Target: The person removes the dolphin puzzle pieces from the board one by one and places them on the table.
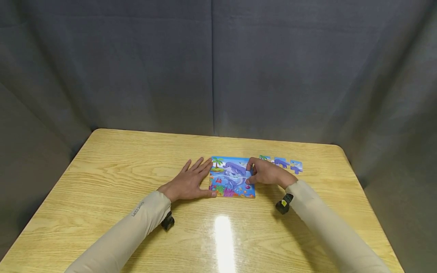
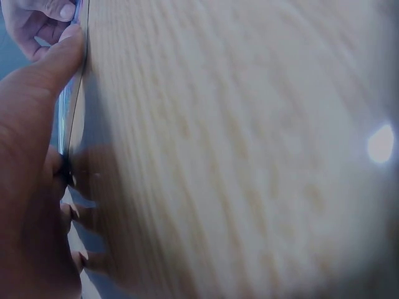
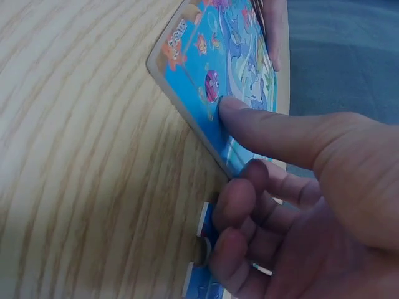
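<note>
A dolphin jigsaw puzzle [image 1: 233, 178] in a flat, light-edged board lies toward the far side of the wooden table. My left hand [image 1: 189, 182] lies flat with fingers spread, its fingertips and thumb at the board's left edge. At the board's right side, my right hand [image 1: 267, 173] pinches a blue puzzle piece between thumb and bent index finger. In the right wrist view the thumb [image 3: 262, 128] touches the printed surface while the other fingers curl beside the board's edge. The piece itself is mostly hidden by the fingers.
Loose jigsaw pieces lie right of the board: one with a palm tree [image 1: 264, 157], one with a dolphin [image 1: 281, 163] and a blue-and-purple one [image 1: 296, 167]. The wooden table [image 1: 119, 163] ends at a grey curtain [image 1: 153, 76] behind and on both sides.
</note>
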The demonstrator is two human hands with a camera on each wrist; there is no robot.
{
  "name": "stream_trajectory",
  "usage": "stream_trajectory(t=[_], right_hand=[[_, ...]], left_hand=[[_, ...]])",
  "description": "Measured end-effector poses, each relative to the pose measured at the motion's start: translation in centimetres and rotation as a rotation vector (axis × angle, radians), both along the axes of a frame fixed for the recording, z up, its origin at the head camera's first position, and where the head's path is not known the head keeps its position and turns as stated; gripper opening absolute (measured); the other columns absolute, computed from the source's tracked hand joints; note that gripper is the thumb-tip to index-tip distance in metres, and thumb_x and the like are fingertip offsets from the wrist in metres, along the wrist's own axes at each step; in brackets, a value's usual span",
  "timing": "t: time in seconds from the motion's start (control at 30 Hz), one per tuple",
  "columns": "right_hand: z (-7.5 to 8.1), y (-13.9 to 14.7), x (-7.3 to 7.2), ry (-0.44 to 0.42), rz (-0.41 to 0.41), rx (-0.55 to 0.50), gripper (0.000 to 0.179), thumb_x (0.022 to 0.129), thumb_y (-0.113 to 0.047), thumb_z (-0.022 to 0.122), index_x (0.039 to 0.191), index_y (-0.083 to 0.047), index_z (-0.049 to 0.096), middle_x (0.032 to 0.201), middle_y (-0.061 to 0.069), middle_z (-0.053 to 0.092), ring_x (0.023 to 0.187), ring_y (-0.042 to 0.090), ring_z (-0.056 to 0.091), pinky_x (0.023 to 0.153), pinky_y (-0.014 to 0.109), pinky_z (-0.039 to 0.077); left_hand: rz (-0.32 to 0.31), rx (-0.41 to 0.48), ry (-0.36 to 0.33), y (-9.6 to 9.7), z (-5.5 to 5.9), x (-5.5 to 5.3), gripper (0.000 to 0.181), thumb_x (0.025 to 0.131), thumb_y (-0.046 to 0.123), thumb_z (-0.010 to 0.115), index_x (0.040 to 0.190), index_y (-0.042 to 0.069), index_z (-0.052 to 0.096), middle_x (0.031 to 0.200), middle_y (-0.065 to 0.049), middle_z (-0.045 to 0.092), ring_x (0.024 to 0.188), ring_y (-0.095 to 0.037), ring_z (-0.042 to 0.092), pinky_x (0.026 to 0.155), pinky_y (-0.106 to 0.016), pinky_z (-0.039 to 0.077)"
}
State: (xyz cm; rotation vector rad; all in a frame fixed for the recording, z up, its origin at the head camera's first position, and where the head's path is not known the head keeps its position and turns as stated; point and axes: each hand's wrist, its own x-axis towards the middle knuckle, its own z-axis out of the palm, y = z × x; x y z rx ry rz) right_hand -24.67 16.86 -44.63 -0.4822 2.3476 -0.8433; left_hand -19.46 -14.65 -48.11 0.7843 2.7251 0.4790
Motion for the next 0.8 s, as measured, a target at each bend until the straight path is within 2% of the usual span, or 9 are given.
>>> stream_trajectory(t=[0.3, 0.43, 0.57, 0.8], right_hand=[[-0.34, -0.04, 0.38, 0.034, -0.017, -0.035, 0.033, 0.096, -0.008, 0.079, 0.117, -0.004, 0.054, 0.09, 0.007, 0.055, 0.078, 0.02, 0.048, 0.074, 0.035, 0.041], [-0.48, -0.05, 0.56, 0.064, -0.001, -0.043, 0.032, 0.095, -0.006, 0.08, 0.11, -0.005, 0.051, 0.092, 0.008, 0.053, 0.083, 0.021, 0.048, 0.076, 0.035, 0.042], [-0.45, -0.05, 0.57, 0.077, 0.024, -0.051, 0.03, 0.096, -0.005, 0.079, 0.1, -0.006, 0.049, 0.087, 0.006, 0.049, 0.079, 0.019, 0.046, 0.074, 0.035, 0.04], [-0.27, -0.02, 0.59, 0.083, 0.096, -0.052, 0.011, 0.098, -0.006, 0.076, 0.1, -0.008, 0.065, 0.086, 0.002, 0.061, 0.075, 0.015, 0.047, 0.072, 0.032, 0.041]], left_hand=[[0.001, -0.011, -0.01, -0.1, -0.13, 0.11, 0.107, 0.098, 0.071, 0.06, 0.173, 0.013, 0.01, 0.183, -0.003, 0.005, 0.171, -0.032, 0.001, 0.135, -0.065, 0.0], [-0.003, -0.004, -0.005, -0.1, -0.18, 0.15, 0.107, 0.098, 0.071, 0.061, 0.173, 0.012, 0.012, 0.183, -0.004, 0.006, 0.171, -0.033, 0.002, 0.135, -0.066, 0.0], [-0.006, -0.001, -0.003, -0.09, -0.27, 0.14, 0.107, 0.098, 0.07, 0.061, 0.173, 0.012, 0.013, 0.183, -0.004, 0.006, 0.17, -0.033, 0.002, 0.135, -0.065, -0.001], [0.0, -0.01, 0.001, -0.07, -0.17, 0.01, 0.108, 0.098, 0.073, 0.06, 0.173, 0.013, 0.011, 0.183, -0.003, 0.004, 0.171, -0.031, 0.001, 0.136, -0.064, -0.002]])
